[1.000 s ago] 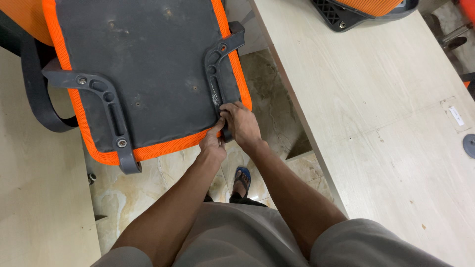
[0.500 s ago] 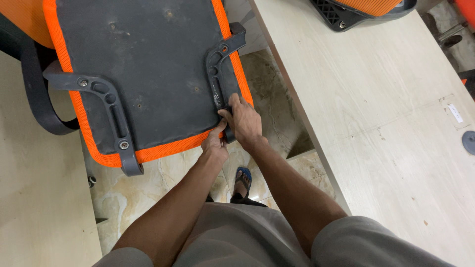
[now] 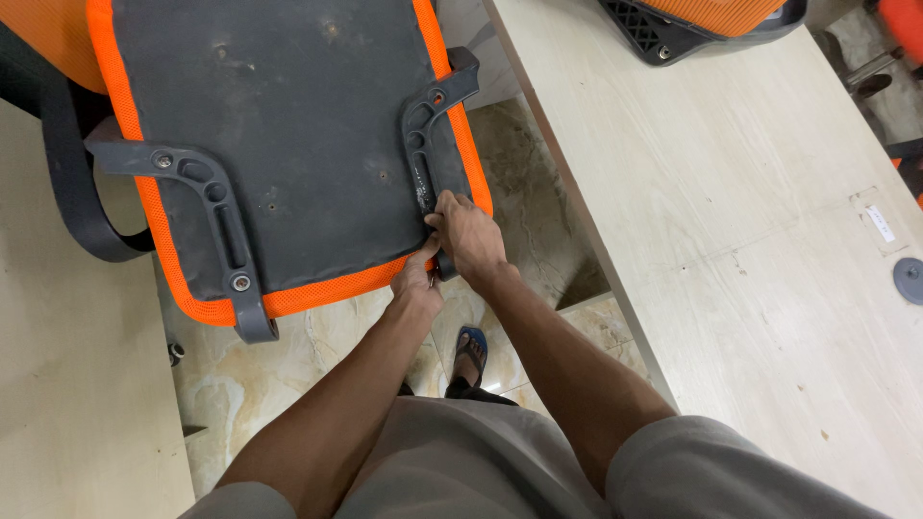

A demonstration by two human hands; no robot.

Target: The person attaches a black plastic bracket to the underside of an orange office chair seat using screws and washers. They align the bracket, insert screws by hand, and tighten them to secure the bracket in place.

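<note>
I see the upturned chair seat [image 3: 288, 144], grey underside with orange edging, between two pale tables. Right armrest bracket [image 3: 430, 144] sits at its near right corner. Right hand [image 3: 468, 235] is curled over the bracket's lower end; left hand [image 3: 416, 279], fingers bunched, presses just beneath.

I look down on an upturned chair seat [image 3: 288, 125], dark grey underneath with an orange mesh edge, lying between two pale wooden tabletops; two grey plastic arm brackets are bolted to it, the left bracket [image 3: 207, 216] and the right bracket [image 3: 428, 144]. My right hand [image 3: 468, 235] grips the near end of the right bracket, fingers curled on it; my left hand [image 3: 415, 281] presses just below, touching the orange edge and my right hand. Beneath my forearms show my grey shorts, a sandalled foot [image 3: 469, 351] and the marbled floor; another orange chair part [image 3: 692, 24] rests on the right table [image 3: 750, 240].
</note>
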